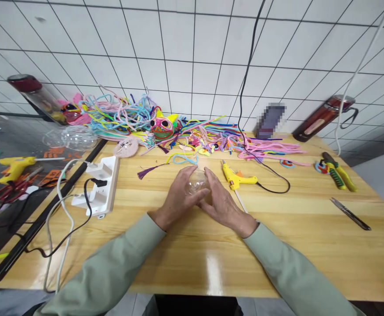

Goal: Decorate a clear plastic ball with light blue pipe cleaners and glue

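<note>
Between my two hands, over the middle of the table, is a clear plastic ball [197, 182]. My left hand [181, 191] wraps its left side, thumb across the front. My right hand [220, 197] curls round the right side. The ball's underside is hidden by my fingers. Just beyond it lie a light blue pipe cleaner loop [183, 159] and a purple tassel [147, 171]. A yellow glue gun [238, 176] rests to the right of my right hand, its black cord running up the wall.
Colourful pipe cleaners [122, 114] are heaped along the tiled wall. A white power strip [108, 188] with cables stands left. Pliers [338, 172], tweezers [350, 213] and a dark red flask [324, 117] are right. Another yellow glue gun [16, 168] lies on the dark mat at far left.
</note>
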`<control>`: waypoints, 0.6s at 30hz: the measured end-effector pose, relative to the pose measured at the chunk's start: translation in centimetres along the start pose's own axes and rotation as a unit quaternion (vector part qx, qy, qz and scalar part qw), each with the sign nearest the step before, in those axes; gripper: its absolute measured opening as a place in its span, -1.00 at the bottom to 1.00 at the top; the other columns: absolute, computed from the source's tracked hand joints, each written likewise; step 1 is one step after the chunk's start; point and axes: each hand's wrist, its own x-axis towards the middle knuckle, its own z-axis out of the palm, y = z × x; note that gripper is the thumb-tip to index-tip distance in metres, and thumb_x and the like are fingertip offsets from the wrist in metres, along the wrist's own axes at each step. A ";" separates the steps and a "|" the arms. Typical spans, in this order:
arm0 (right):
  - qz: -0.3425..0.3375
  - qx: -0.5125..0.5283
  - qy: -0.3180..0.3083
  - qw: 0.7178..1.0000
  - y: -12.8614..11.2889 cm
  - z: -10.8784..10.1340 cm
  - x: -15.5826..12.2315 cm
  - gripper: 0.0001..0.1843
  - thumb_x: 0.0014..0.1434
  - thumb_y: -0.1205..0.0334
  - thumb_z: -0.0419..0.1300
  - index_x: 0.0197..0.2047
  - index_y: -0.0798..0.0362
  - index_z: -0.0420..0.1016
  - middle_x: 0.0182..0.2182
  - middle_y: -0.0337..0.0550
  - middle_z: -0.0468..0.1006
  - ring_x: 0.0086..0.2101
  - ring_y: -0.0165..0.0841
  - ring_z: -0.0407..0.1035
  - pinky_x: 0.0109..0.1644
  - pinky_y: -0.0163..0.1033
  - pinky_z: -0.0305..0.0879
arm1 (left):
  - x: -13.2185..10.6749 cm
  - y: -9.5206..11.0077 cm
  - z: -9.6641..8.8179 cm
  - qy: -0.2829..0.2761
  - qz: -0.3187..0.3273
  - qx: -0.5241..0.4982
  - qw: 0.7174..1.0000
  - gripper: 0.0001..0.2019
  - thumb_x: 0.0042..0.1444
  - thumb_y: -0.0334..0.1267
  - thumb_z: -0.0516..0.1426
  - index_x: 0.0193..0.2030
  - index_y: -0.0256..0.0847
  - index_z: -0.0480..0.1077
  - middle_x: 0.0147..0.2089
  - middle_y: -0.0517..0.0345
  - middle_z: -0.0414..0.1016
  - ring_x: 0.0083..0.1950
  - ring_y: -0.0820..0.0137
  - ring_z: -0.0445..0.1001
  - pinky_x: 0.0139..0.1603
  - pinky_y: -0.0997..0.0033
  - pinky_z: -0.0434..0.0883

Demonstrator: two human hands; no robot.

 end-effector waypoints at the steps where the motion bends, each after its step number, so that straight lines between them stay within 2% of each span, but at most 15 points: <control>1: 0.003 -0.004 0.001 1.000 0.0 0.0 0.0 0.14 0.38 0.09 0.32 0.68 0.01 -0.40 0.57 0.36 0.05 0.55 0.09 0.00 0.54 0.35 0.17 | 0.0 0.0 0.1 0.003 0.007 0.005 1.000 -0.33 0.30 0.11 0.28 0.42 -0.19 0.29 0.39 -0.26 0.44 0.43 0.01 0.44 0.47 -0.14 0.40; 4: 0.013 -0.019 0.004 1.000 0.1 0.2 -0.1 0.21 0.33 0.07 0.37 0.69 0.01 -0.41 0.57 0.36 0.06 0.54 0.14 0.00 0.53 0.39 0.16 | -0.1 0.2 0.6 0.022 0.022 0.017 0.999 -0.36 0.34 0.11 0.25 0.40 -0.19 0.29 0.37 -0.26 0.45 0.43 0.03 0.43 0.46 -0.13 0.41; 7: 0.016 -0.027 0.011 0.999 0.3 0.2 -0.1 0.18 0.34 0.07 0.36 0.69 0.00 -0.38 0.53 0.35 0.16 0.51 0.15 0.10 0.50 0.42 0.23 | -0.2 0.4 0.9 0.029 0.027 0.034 0.999 -0.34 0.35 0.11 0.24 0.44 -0.18 0.25 0.39 -0.25 0.41 0.45 0.03 0.40 0.48 -0.16 0.37; 12: 0.008 -0.010 0.024 1.000 -0.1 -0.5 0.2 0.08 0.36 0.08 0.32 0.68 0.01 -0.29 0.52 0.33 0.18 0.50 0.12 0.13 0.48 0.38 0.26 | -0.2 0.9 -0.2 -0.006 0.038 -0.019 0.999 -0.29 0.36 0.11 0.21 0.53 -0.12 0.18 0.49 -0.24 0.29 0.55 -0.01 0.25 0.56 -0.17 0.26; 15: 0.010 0.012 0.025 1.000 -0.7 -1.3 0.4 0.12 0.29 0.10 0.37 0.67 0.05 -0.23 0.52 0.34 0.19 0.48 0.12 0.16 0.48 0.34 0.28 | 0.1 1.3 -1.4 -0.021 -0.034 -0.106 0.994 -0.30 0.40 0.14 0.15 0.56 -0.07 0.16 0.58 -0.17 0.18 0.57 -0.01 0.22 0.55 -0.13 0.27; 18: -0.001 0.022 0.019 1.000 -1.1 -1.7 0.4 0.13 0.29 0.15 0.34 0.67 0.05 -0.29 0.56 0.33 0.10 0.52 0.12 0.08 0.49 0.34 0.26 | 0.5 1.9 -2.0 -0.057 -0.143 -0.212 0.965 -0.28 0.37 0.19 0.17 0.55 -0.08 0.19 0.57 -0.14 0.22 0.49 -0.02 0.36 0.48 -0.07 0.36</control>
